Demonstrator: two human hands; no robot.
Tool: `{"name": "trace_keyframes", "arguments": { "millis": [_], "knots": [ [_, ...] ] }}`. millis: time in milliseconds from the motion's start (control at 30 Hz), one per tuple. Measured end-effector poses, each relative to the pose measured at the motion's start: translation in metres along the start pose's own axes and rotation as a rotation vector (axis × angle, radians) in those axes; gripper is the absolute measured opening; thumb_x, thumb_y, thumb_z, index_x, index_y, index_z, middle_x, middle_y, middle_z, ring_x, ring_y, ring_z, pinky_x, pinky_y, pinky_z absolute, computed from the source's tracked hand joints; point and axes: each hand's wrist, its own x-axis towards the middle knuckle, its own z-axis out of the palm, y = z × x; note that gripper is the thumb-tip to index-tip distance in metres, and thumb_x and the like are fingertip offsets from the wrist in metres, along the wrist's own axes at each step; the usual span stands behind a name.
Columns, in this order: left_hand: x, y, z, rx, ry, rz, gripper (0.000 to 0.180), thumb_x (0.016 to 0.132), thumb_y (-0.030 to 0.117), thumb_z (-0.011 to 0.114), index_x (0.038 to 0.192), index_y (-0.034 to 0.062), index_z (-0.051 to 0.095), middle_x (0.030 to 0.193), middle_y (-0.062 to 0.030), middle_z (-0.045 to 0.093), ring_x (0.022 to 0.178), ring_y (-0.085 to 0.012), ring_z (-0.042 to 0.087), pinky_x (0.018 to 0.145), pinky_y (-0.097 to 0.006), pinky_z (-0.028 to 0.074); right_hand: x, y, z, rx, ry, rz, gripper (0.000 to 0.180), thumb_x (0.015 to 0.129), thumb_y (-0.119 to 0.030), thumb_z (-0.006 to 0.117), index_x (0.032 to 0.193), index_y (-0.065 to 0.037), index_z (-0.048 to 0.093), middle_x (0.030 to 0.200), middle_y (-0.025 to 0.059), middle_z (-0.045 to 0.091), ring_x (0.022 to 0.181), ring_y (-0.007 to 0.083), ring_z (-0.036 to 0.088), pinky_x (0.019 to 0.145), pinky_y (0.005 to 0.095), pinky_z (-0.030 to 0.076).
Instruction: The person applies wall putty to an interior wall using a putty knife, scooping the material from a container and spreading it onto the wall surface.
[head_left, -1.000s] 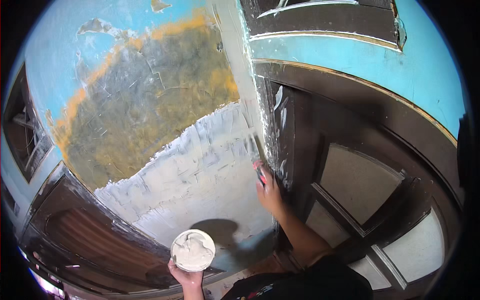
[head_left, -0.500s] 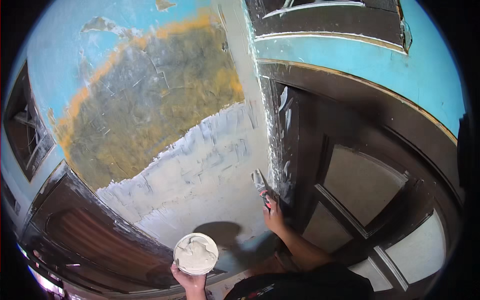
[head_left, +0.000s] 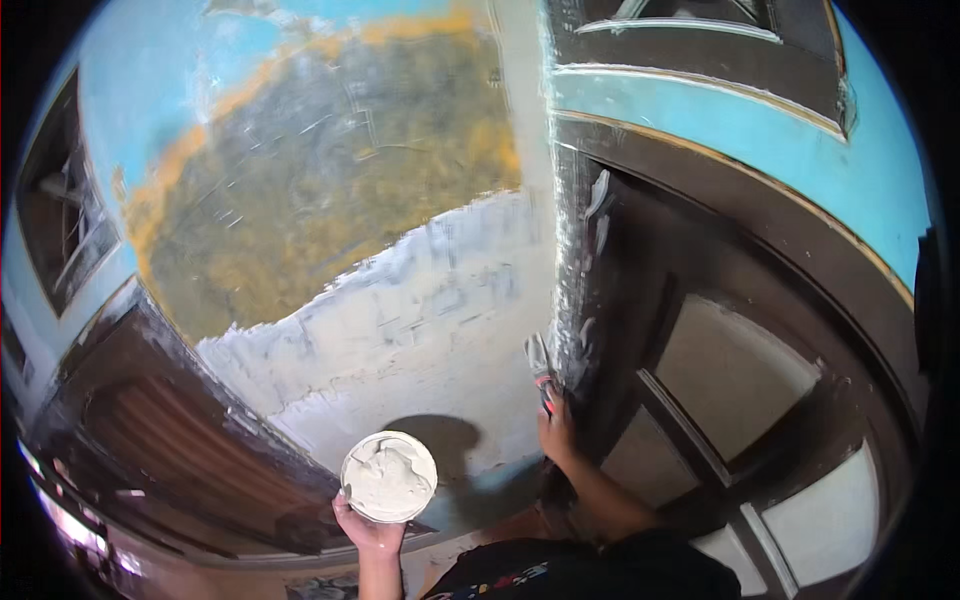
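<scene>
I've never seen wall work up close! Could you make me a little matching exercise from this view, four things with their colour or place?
Things:
1. Paste
2. Scraper
3. Large upper wall patch
4. Door on the right

Colours and places:
A. Olive-brown, bordered with orange
B. Gripped in the right hand
C. Dark brown, with paler panels
D. Heaped in a round tub, which the left hand holds

Right pairs: 1-D, 2-B, 3-A, 4-C
</scene>
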Motion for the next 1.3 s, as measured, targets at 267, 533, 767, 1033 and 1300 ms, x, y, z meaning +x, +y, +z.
{"name": "trace_keyframes", "arguments": {
  "millis": [267,533,767,1033,1300],
  "knots": [
    [0.015,0.011,0.023,-0.021,-0.088,0.004,0.064,0.085,0.037,0.05,0.14,0.0027,0.048,0.143,-0.0172,0.05,0.13,-0.036,0.05,0.111,-0.052,0.038,0.098,-0.131,-0.025,0.308,-0.17,-0.093,0.049,0.087,-0.012,0.065,0.131,0.002,0.049,0.118,0.0238,0.06,0.105,0.0357,0.062,0.091,0.0414,0.048],
    [0.017,0.037,0.053,-0.069,-0.137,0.073,0.065,0.088,0.038,0.045,0.141,0.0014,0.047,0.142,-0.0176,0.052,0.128,-0.0359,0.052,0.111,-0.051,0.038,0.182,-0.248,-0.052,-0.072,-0.652,-0.666,0.036,0.072,-0.018,0.069,0.107,-0.01,0.067,0.094,0.0073,0.062,0.093,0.0279,0.056,0.087,0.0414,0.04],
    [0.008,0.055,0.052,-0.086,-0.086,0.125,0.065,0.088,0.04,0.043,0.141,0.0021,0.048,0.143,-0.0174,0.051,0.13,-0.0355,0.05,0.112,-0.051,0.036,0.236,-0.304,-0.054,-0.351,-0.802,-0.965,0.033,0.07,-0.02,0.071,0.103,-0.016,0.07,0.089,0.0017,0.062,0.091,0.0223,0.057,0.084,0.041,0.038],
    [0.004,0.063,0.055,-0.067,-0.063,0.078,0.062,0.089,0.04,0.041,0.138,0.0032,0.05,0.141,-0.0163,0.052,0.129,-0.0334,0.051,0.112,-0.048,0.037,0.237,-0.33,-0.022,-0.418,-0.831,-1.243,0.019,0.071,-0.02,0.072,0.089,-0.015,0.069,0.079,0.0052,0.06,0.085,0.0235,0.059,0.079,0.0406,0.039],
    [0.014,0.059,0.035,-0.13,0.123,0.265,0.056,0.089,0.038,0.04,0.131,0.0035,0.054,0.132,-0.0142,0.057,0.122,-0.0312,0.055,0.107,-0.046,0.043,0.212,-0.327,-0.006,-0.306,-1.111,-1.079,0.027,0.07,-0.027,0.066,0.094,-0.015,0.071,0.076,0.0071,0.06,0.078,0.0277,0.061,0.076,0.0416,0.042]
  ]
}}
